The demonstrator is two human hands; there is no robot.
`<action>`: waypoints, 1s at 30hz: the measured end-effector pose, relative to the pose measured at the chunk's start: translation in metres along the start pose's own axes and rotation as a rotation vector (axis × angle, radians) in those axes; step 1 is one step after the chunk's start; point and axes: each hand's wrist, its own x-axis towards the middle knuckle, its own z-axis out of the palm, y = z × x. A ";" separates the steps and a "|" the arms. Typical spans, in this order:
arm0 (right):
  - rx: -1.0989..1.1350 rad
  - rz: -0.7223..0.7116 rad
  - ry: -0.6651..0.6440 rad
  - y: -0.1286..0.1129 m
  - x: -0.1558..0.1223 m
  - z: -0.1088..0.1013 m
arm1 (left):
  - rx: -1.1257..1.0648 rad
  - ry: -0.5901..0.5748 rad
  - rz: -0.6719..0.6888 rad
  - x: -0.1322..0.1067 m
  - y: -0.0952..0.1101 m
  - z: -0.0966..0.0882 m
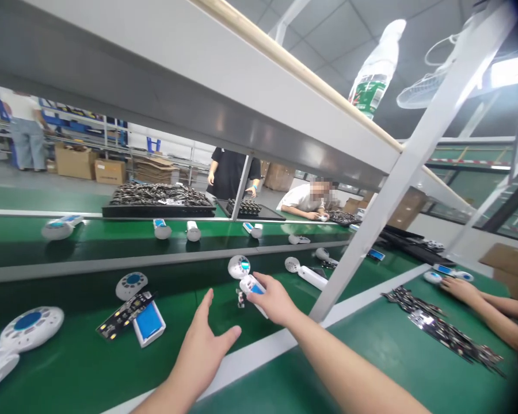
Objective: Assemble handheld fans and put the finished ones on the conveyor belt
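Observation:
My right hand [273, 299] is closed around the handle of a white handheld device [247, 279] with a round blue-centred head, resting on the green conveyor belt [82, 356]. My left hand [204, 345] hovers open over the belt just left of it, fingers together and thumb apart, holding nothing. To its left lie a black circuit board [123, 314] and a white part with a blue screen [149, 324]. A loose round white head [131, 285] sits behind them.
Another white device [22, 333] lies at the far left, with more along the belt [305, 272]. A white slanted post [380, 213] rises right of my hand. Another person's hand [460, 287] works near black circuit boards [440, 328]. Trays of parts [157, 198] stand behind.

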 end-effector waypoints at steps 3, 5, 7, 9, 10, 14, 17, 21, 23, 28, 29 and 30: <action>0.214 -0.009 0.050 -0.026 -0.051 -0.003 | -0.100 -0.097 0.018 -0.012 0.008 0.005; 0.393 0.021 0.026 -0.040 -0.080 -0.006 | -0.157 -0.182 0.065 -0.023 0.013 0.009; 0.529 0.060 -0.020 -0.048 -0.101 -0.007 | -0.212 -0.229 0.089 -0.031 0.016 0.012; 0.579 0.102 -0.038 -0.048 -0.116 -0.006 | -0.246 -0.214 0.066 -0.037 0.018 0.015; 0.563 0.129 -0.029 -0.045 -0.122 -0.005 | -0.256 -0.197 0.029 -0.039 0.018 0.017; 0.331 0.247 0.059 -0.028 -0.141 0.002 | -0.188 -0.249 -0.139 -0.046 0.018 0.022; 0.171 0.288 0.063 -0.023 -0.157 0.005 | 0.041 -0.276 -0.058 -0.052 0.020 0.023; 0.054 0.241 -0.032 -0.030 -0.169 0.002 | 0.309 -0.282 0.021 -0.057 0.022 0.021; 0.056 0.223 -0.075 -0.031 -0.169 -0.002 | 0.352 -0.285 0.017 -0.056 0.023 0.020; 0.064 0.258 -0.023 -0.022 -0.160 -0.004 | 0.355 -0.297 0.002 -0.050 0.024 0.018; 0.047 0.254 0.001 -0.020 -0.158 -0.003 | 0.364 -0.294 0.011 -0.049 0.024 0.018; 0.038 0.246 0.019 -0.019 -0.156 -0.001 | 0.372 -0.290 0.019 -0.050 0.024 0.018</action>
